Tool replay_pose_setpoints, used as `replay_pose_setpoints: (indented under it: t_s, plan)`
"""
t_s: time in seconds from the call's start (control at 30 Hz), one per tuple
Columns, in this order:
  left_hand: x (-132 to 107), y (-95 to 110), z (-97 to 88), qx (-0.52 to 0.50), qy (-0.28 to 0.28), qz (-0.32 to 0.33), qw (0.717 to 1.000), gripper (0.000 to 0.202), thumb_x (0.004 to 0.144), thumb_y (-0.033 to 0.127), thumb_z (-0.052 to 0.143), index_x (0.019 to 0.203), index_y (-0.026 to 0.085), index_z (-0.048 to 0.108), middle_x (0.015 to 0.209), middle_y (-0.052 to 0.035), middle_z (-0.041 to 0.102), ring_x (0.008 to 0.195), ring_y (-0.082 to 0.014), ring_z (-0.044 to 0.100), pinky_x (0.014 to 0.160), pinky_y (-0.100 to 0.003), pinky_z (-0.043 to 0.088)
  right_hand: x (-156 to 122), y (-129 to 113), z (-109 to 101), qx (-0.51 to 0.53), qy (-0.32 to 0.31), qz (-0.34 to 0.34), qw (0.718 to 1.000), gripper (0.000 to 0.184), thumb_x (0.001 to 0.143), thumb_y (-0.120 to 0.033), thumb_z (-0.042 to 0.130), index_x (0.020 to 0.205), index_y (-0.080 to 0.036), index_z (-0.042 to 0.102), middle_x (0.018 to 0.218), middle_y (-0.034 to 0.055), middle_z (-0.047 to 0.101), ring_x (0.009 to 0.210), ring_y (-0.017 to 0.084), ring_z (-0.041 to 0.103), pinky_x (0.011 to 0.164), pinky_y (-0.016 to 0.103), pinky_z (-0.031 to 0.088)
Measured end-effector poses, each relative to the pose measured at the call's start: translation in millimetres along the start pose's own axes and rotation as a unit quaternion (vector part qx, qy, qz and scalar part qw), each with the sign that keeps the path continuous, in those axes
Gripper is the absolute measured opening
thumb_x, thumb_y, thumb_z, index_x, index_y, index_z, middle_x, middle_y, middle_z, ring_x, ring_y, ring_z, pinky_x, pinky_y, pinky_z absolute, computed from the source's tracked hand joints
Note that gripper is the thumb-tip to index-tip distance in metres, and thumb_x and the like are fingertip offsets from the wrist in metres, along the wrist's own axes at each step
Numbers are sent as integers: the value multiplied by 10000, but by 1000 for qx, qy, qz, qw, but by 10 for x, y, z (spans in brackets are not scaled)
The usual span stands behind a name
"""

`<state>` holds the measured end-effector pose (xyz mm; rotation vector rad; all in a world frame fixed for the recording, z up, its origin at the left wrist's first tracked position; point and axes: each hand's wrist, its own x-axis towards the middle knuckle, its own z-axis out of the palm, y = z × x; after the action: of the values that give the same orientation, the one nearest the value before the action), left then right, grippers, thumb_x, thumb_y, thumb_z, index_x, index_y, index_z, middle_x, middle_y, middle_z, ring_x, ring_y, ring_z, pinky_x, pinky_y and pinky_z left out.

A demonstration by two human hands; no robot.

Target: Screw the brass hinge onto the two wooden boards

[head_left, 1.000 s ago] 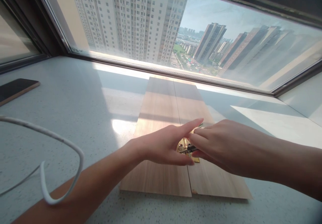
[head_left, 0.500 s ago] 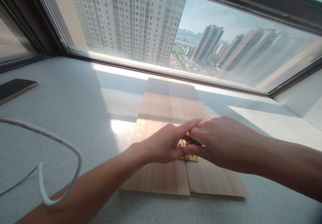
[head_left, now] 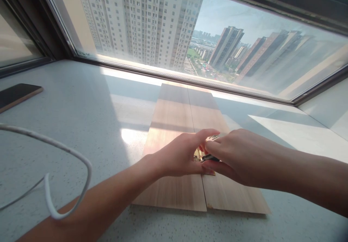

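Observation:
A brass hinge lies across the seam between two light wooden boards, largely hidden by my hands. My left hand steadies the hinge, its thumb on the near side and its index finger stretched along the far side. From the right, my right hand grips a small screwdriver with a dark handle, its metal end over the hinge's left leaf. The left board and the right board lie flat, side by side. My hands touch or nearly touch above the seam.
A white cable loops in front of my left forearm. A dark phone-like slab lies at the far left on the speckled white sill. The window frame runs along the back, close to the boards' far ends.
My right hand has tilted slightly, so more of the screwdriver and hinge shows. Both hands stay at the hinge, and the whole view has shifted a little.

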<state>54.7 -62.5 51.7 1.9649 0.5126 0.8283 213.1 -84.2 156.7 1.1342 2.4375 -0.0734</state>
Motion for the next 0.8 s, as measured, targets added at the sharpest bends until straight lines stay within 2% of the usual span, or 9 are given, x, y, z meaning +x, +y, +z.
replay_pose_setpoints:
  t_s: [0.13,0.3,0.37,0.4,0.5,0.6,0.7,0.77,0.8]
  plan:
    - [-13,2,87,19,25,14,999,626,787,208,683,1379,170,479,1048,-100,747,892,-234,697,718,-312,516,8,11,47,-7,14,8,1000,253,905,-348,556,731,-198,662,608,23,656,521,171,576,467,264,204]
    - [-34,21,0,11,-54,-12,998,717,858,202,582,1513,175,292,1127,-127,737,871,-233,706,738,-346,528,20,-22,84,-10,28,37,999,403,949,-398,466,644,-209,650,562,29,624,500,167,540,470,277,205]
    - [-28,34,-31,3,-85,-9,996,694,865,177,562,1509,203,305,1121,-108,736,870,-216,697,744,-334,528,31,-71,80,-1,22,81,996,425,954,-394,439,633,-224,660,586,35,636,506,172,539,474,279,216]
    - [-23,36,-32,0,-80,-4,997,694,856,175,576,1500,212,320,1099,-96,739,852,-206,691,740,-325,527,40,-99,75,2,14,106,994,433,954,-391,433,623,-229,661,595,39,640,505,174,537,475,281,222]
    - [-11,19,27,14,11,22,1000,745,759,194,696,1440,197,396,987,-73,741,778,-189,668,703,-301,524,74,-172,55,6,-8,154,988,439,945,-387,442,592,-227,649,597,50,632,489,172,519,472,287,235]
    - [-12,-25,115,54,94,53,993,701,705,149,716,1365,185,482,878,-47,730,729,-183,656,676,-290,519,82,-191,22,16,-6,164,986,444,933,-408,470,561,-221,626,578,54,612,489,173,513,464,294,245]
    - [-24,-62,145,72,109,69,989,638,758,192,709,1358,206,493,852,-29,737,702,-174,662,669,-290,520,7,-100,-21,85,11,139,987,450,893,-504,523,550,-227,613,539,35,588,461,158,491,437,289,260]
    - [-38,-78,120,74,108,62,989,630,778,251,729,1361,209,492,849,-28,745,706,-178,672,678,-301,523,-96,37,-33,167,47,118,978,489,868,-602,518,560,-233,613,515,18,570,419,136,458,400,280,272]
    - [-48,-84,97,75,106,54,990,636,779,263,739,1362,206,492,849,-30,747,724,-185,680,693,-310,526,-158,125,-25,201,85,128,967,523,875,-641,478,577,-236,621,513,19,565,418,136,459,389,280,286]
